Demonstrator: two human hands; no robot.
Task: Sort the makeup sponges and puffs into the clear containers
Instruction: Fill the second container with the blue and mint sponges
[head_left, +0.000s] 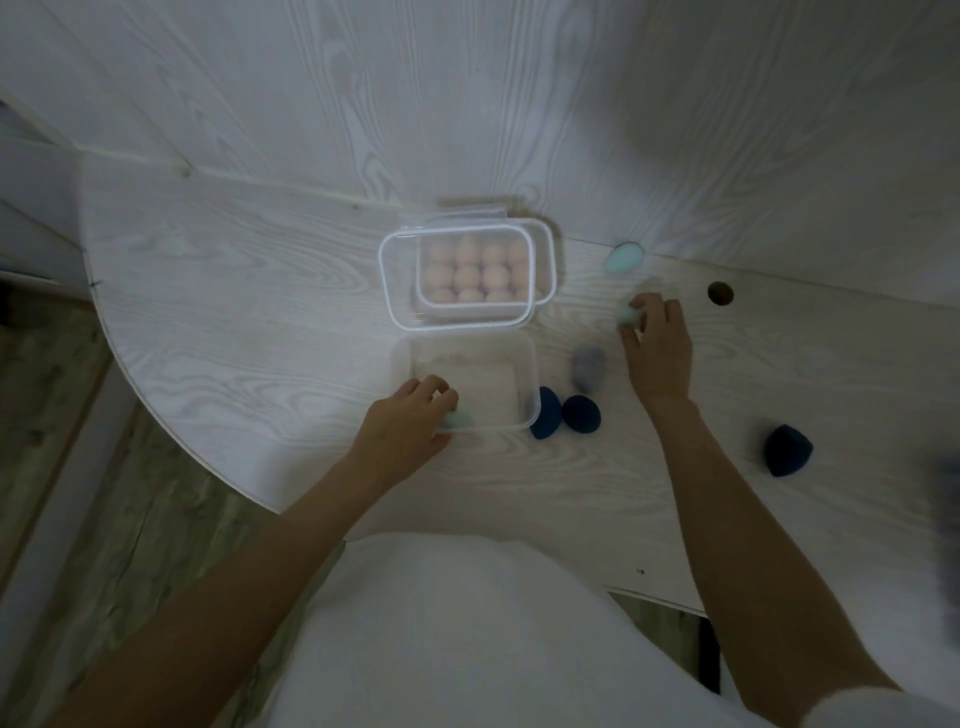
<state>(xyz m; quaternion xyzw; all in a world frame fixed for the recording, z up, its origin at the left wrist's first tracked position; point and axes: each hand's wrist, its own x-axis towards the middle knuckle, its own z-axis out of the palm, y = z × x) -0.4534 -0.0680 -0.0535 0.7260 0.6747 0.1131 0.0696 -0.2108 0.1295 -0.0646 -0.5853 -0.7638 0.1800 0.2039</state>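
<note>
**Both hands on mint sponges at the clear boxes**

The left hand (410, 423) reaches over the near rim of the open clear container (530, 374), which sits near the middle of the white wood-grain table (249, 312). Its fingers curl round a pale mint sponge (457, 418) at the container's near-left corner; the blur makes it hard to tell whether the sponge touches the floor of the box.

The right hand (660, 348) lies toward the table's far right side, fingertips pinching a second mint sponge (628, 316) — small, and partly hidden by the fingers. A third mint sponge (625, 257) lies alone at the far edge, against the wall panel, apart from the hand.

Just beyond the open container stands a second clear container (545, 260), filled with rows of peach sponges (470, 267); a loose lid (387, 280) rests tilted over it.

Between the open container and the right hand lies a grey sponge (589, 366). Two dark blue sponges sit near the container's near-right corner — one (548, 413) touching its wall, the other (582, 413) just beside it. Another dark blue sponge (788, 449) lies well apart toward the right edge, beyond the right forearm. A round hole (720, 293) pierces the table near the far right edge.
</note>
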